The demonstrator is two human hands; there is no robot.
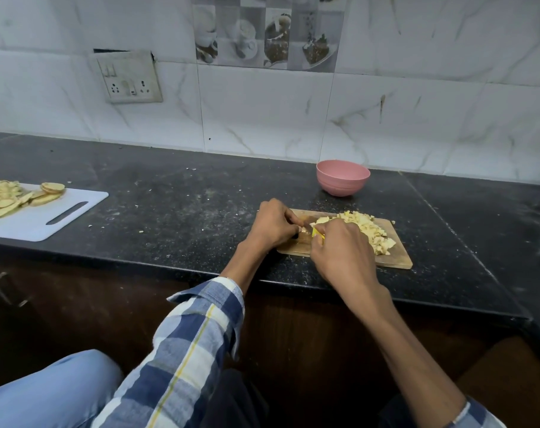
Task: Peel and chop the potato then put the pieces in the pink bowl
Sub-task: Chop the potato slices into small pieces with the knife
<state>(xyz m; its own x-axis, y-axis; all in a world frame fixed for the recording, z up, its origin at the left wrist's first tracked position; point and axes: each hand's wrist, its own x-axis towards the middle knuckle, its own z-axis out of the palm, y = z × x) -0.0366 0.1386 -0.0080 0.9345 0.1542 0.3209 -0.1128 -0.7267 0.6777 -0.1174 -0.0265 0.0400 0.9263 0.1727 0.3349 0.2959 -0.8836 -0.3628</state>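
A small wooden cutting board (398, 257) lies near the counter's front edge with a heap of chopped pale-yellow potato pieces (372, 231) on its right half. My left hand (273, 225) rests on the board's left end, fingers pinched on a small piece of potato (304, 229). My right hand (339, 245) is closed around a knife with a yellow handle (317, 233); the blade is mostly hidden between my hands. The pink bowl (342, 177) stands behind the board near the wall, its inside not visible.
A white plastic cutting board (61, 216) at the left holds several sliced potato rounds (12, 197). Potato crumbs are scattered on the black counter (176, 205). A wall socket (128, 77) sits on the tiled backsplash. Dark cabinet fronts lie below the counter edge.
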